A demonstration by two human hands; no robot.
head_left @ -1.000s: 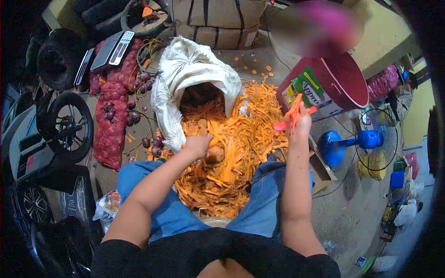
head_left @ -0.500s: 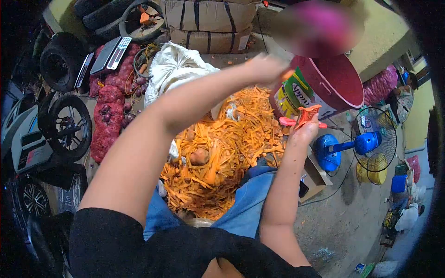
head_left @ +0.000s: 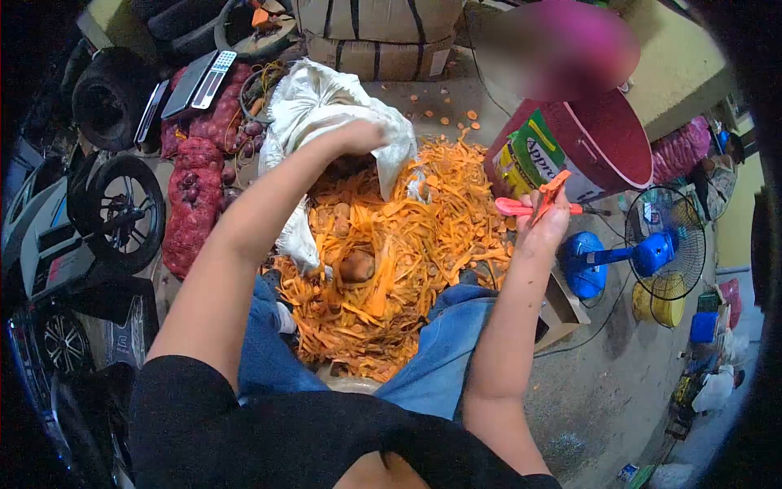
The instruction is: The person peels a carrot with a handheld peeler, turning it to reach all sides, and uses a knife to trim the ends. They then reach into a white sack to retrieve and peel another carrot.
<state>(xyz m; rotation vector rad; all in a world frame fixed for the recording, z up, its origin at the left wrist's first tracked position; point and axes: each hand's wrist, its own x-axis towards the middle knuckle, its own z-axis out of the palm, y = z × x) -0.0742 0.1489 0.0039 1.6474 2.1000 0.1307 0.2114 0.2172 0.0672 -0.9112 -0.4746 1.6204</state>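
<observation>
My left hand (head_left: 357,137) reaches out to the mouth of a white sack (head_left: 318,102); its fingers curl down into the opening and are hidden. My right hand (head_left: 544,222) is raised on the right, gripping an orange peeler (head_left: 544,200). Between my knees lies a big pile of orange carrot peelings (head_left: 432,236). A brownish unpeeled root (head_left: 357,266) rests in the pile, touched by neither hand.
A red bucket (head_left: 615,138) lined with a printed bag stands at the right, a blue fan (head_left: 652,248) below it. Red mesh sacks of onions (head_left: 191,208), a wheel (head_left: 122,216) and tyres are on the left. Cardboard boxes (head_left: 379,33) sit at the back.
My left hand left the pile, swung up and far right toward the red bucket, then came back left to the sack's mouth. My right hand stayed raised with the peeler.
</observation>
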